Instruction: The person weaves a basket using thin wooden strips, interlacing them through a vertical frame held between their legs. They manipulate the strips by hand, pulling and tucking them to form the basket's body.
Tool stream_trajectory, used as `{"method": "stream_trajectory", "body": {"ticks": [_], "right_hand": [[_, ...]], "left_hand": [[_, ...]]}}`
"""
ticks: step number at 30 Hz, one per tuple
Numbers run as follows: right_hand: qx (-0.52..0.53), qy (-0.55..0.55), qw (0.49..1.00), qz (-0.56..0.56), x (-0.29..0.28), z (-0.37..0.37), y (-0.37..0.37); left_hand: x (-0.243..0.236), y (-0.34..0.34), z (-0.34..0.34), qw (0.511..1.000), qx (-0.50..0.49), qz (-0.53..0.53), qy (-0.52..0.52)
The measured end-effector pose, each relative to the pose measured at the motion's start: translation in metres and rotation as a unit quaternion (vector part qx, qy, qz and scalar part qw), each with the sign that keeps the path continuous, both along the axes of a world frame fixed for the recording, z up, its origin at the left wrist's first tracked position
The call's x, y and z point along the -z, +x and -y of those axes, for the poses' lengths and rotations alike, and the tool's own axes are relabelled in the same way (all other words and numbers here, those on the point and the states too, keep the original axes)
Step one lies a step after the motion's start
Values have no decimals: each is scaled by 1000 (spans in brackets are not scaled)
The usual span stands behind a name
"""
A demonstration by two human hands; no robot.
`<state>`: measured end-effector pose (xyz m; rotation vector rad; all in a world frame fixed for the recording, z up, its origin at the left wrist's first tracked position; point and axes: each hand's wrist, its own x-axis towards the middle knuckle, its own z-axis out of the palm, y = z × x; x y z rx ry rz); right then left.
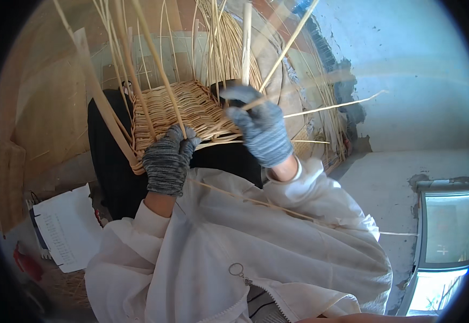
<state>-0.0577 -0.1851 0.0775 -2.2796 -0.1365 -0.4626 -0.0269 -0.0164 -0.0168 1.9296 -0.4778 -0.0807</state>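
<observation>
Tan, board-like sheeting (51, 107) stands well to the left of the woven wicker piece (178, 105), the landmark for everything here. Lower down on that side, well apart from the wicker piece, are a red object (27, 262), too dim to make out, and a white sheet of paper (65, 226) with rows of writing. A flat pale stake (102, 102) leans up and outward from the near left corner of the wicker piece. Black cloth (108, 145) shows beside and beneath it.

The left hand (170, 156), in a grey knitted glove, is at the near edge of the wicker piece, its fingers and thumb closed in around the foot of a thick rod (161, 75) that slants up from that edge. The wicker piece itself lies in front of the person, over the black cloth, with a bundle of thin canes (231, 46) beyond it.

At its right end, the right hand (266, 129), gloved alike and blurred, seems to pinch a thin cane (254, 102) between thumb and fingers. Another pale cane (336, 107) juts out rightward. Farther right of the wicker piece stand a light wall (412, 81) and a window (452, 229).
</observation>
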Motion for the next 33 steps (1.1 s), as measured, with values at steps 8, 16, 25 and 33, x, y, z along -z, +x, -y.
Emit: {"method": "stream_trajectory", "body": {"ticks": [8,16,25,33], "right_hand": [[129,-281,936,-166,-31,-90,71],[32,-38,997,56,-11,-12,-30],[55,-365,918,146,37,-6,-29],[0,-377,919,119,48,-2,-20]], "left_hand": [[2,2,9,971,-67,49,222],[-23,6,-2,998,-27,-63,15],[-83,-14,-30,956,-38,289,19],[-62,18,48,962,26,-141,231]]}}
